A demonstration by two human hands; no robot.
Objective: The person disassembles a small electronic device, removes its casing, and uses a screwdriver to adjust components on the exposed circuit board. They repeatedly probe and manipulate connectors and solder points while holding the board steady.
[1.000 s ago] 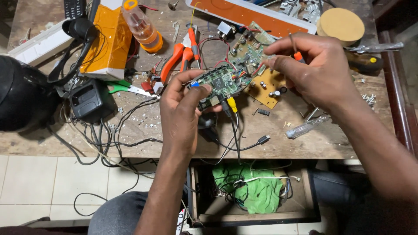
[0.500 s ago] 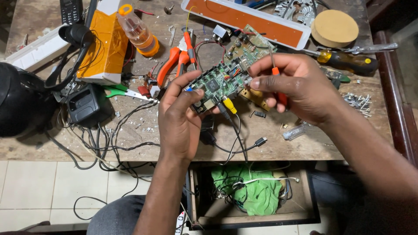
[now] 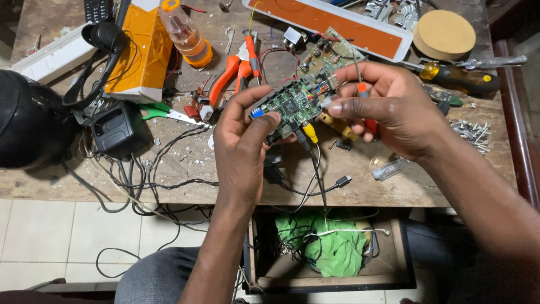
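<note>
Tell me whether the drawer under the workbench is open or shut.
Open: the drawer is pulled out, its green cloth and wires exposed.

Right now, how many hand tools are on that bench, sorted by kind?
Pliers, orange handles: 1
Screwdrivers: 2, one on the table, one small in the right hand
Green-handled scissors: 1
Total: 4

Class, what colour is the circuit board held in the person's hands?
Green, seen in the head view: the circuit board sits between both hands.
</note>
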